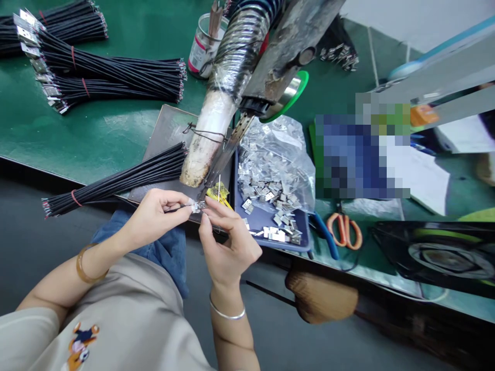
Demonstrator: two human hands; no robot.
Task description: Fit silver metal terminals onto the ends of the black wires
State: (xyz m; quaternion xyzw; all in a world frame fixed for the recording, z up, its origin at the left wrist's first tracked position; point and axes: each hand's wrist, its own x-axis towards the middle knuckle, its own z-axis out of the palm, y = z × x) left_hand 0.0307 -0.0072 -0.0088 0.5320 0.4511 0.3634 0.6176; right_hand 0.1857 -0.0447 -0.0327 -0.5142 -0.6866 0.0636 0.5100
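One small metal connector (196,207) between both hands (152,217)

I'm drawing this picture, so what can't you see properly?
All in the head view:
Small silvery piece: too tiny to make out, partly covered by the left hand.
Top-left cable bundle: cut off by the left edge.
Pixelated patch: big squares hide what's there.

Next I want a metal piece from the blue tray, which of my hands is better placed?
Your right hand, most likely: it's nearer the blue tray and its metal pieces. Your left hand is farther off, near the cable bundle.
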